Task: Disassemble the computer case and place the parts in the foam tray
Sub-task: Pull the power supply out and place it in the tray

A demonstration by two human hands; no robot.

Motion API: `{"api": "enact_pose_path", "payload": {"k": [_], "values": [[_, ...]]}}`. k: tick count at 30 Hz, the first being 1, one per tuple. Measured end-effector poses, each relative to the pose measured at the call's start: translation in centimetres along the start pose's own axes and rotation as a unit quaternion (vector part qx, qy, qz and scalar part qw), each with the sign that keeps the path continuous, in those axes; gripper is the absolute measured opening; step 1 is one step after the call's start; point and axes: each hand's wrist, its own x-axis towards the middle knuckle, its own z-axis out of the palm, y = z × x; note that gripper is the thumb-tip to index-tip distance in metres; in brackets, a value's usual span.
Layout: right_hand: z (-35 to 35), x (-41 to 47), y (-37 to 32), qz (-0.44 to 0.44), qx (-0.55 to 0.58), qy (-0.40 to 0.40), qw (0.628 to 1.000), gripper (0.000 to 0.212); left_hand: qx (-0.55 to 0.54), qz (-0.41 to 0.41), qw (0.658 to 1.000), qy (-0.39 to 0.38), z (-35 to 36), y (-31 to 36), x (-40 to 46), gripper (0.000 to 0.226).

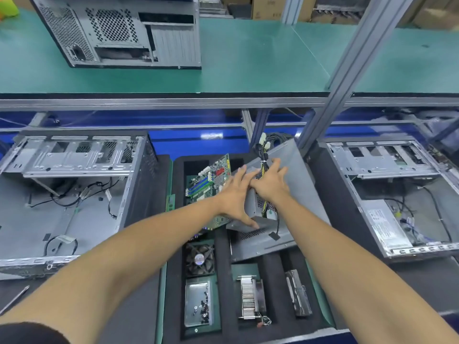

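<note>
Green-matted workbench [248, 58] up top with a closed tower case [116, 31] parked on it; lower down, blue conveyor level carrying two opened computer cases, one to the left [69, 194], one to the right [397, 194], and between them a black foam tray [173, 281].

Head view only. Already seated in tray pockets: motherboard [211, 180] propped on edge at the far end, case fan [200, 259], metal dish of screws [197, 304], finned heatsink cooler [249, 297], hard drive [298, 294] standing on edge. Power supply [258, 212] held above the tray's right half, over a tilted grey side panel [305, 194], likely being steered toward its pocket.

Left hand [236, 194] gripping the unit, fingers spread across the top, thumb hooked low on the near face. Right hand [269, 181] laid on the far side, fingers splayed, pressing the cable bundle [263, 155] against the housing, probably to stop loose connectors snagging. Both forearms stretched well forward, nearly meeting at the wrists.
</note>
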Motion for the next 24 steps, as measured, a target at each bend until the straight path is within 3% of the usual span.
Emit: {"api": "enact_pose_path", "payload": {"k": [4, 8, 12, 15, 17, 20, 21, 24], "values": [[-1.4, 1.0, 0.7, 0.013, 0.022, -0.025, 0.999, 0.102, -0.052, 0.02, 0.998, -0.041, -0.9, 0.2, 1.5, 0.155], [-1.8, 1.2, 1.6, 0.02, 0.059, -0.028, 0.998, 0.102, -0.028, 0.03, 0.996, -0.077, -1.4, 0.4, 2.7, 0.158], [-1.8, 1.4, 2.6, 0.019, 0.111, -0.045, 0.993, 0.105, -0.054, 0.048, 0.995, -0.069, -1.4, 0.6, 3.4, 0.148], [-3.1, 0.8, 3.3, 0.005, 0.135, -0.084, 0.987, 0.086, -0.035, 0.043, 0.997, -0.047, -1.0, 0.4, 3.5, 0.143], [-5.0, 0.6, 3.7, -0.039, 0.066, -0.011, 0.997, 0.067, -0.029, 0.035, 0.999, -0.028, -0.6, 0.1, 3.5, 0.139], [-7.5, 1.0, 5.7, -0.093, -0.046, 0.208, 0.973, 0.048, -0.008, 0.041, 0.999, -0.02, -0.3, -0.5, 3.4, 0.134], [-7.9, 1.2, 6.6, -0.066, -0.065, 0.213, 0.973, 0.05, -0.007, 0.041, 0.999, -0.018, -0.3, -0.8, 3.3, 0.13], [-8.3, 1.4, 9.0, 0.09, -0.025, 0.038, 0.995, 0.063, -0.015, 0.027, 0.999, -0.011, -0.1, -1.3, 3.0, 0.119]]}}
